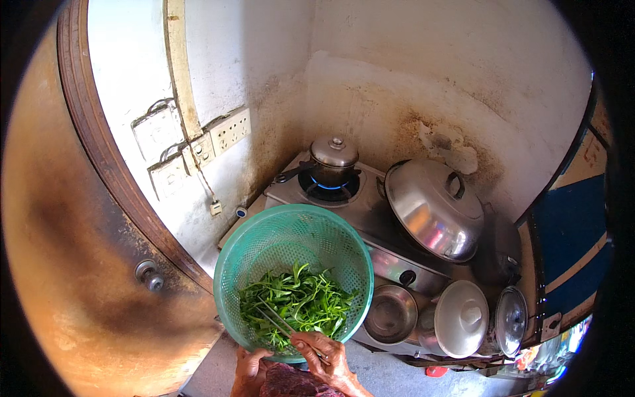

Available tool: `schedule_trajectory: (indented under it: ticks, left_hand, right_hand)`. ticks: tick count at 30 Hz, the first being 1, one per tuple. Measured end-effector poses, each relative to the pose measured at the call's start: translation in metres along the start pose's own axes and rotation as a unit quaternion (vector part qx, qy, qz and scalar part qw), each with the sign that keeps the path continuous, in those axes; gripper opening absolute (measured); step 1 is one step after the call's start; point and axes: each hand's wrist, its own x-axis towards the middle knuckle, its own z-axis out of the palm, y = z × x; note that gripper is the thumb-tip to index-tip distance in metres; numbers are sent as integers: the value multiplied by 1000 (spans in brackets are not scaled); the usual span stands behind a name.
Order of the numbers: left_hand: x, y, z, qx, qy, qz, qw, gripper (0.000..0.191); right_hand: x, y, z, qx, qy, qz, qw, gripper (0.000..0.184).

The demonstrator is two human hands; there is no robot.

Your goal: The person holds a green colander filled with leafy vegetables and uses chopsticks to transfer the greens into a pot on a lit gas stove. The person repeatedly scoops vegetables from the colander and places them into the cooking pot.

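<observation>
My left hand [249,366] grips the near rim of a green plastic colander [292,226], its thumb over the edge. Leafy green vegetables [297,300] lie in the near half of the colander. In my right hand [325,353] is a pair of metal chopsticks [276,320], their tips down among the leaves. That hand is at the colander's near rim. Beyond the colander stands a gas stove [369,213]. A small lidded saucepan [334,160] sits on its left burner over a blue flame.
A large domed wok lid [436,208] leans at the stove's right side. In front of the stove are a metal pan [391,313], a pale lid [461,317] and a glass lid [511,321]. Power sockets [230,130] line the left wall, beside a wooden door [89,238].
</observation>
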Motion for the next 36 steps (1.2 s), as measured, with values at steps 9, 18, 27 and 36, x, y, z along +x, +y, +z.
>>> schedule_trajectory:
  ticks: [9,18,27,36]
  left_hand:
    - [-5,13,15,-33,0,11,999,49]
    - [-4,13,15,-20,-26,7,999,51]
    - [11,-11,-15,38,-29,56,997,49]
    - [-3,9,7,-59,-40,-17,997,51]
  right_hand:
    - [-7,-16,-16,54,57,128,989,17]
    - [-3,-26,-14,146,116,80,979,24]
    - [4,-12,19,51,-23,91,994,21]
    - [-7,-3,0,160,27,164,973,21]
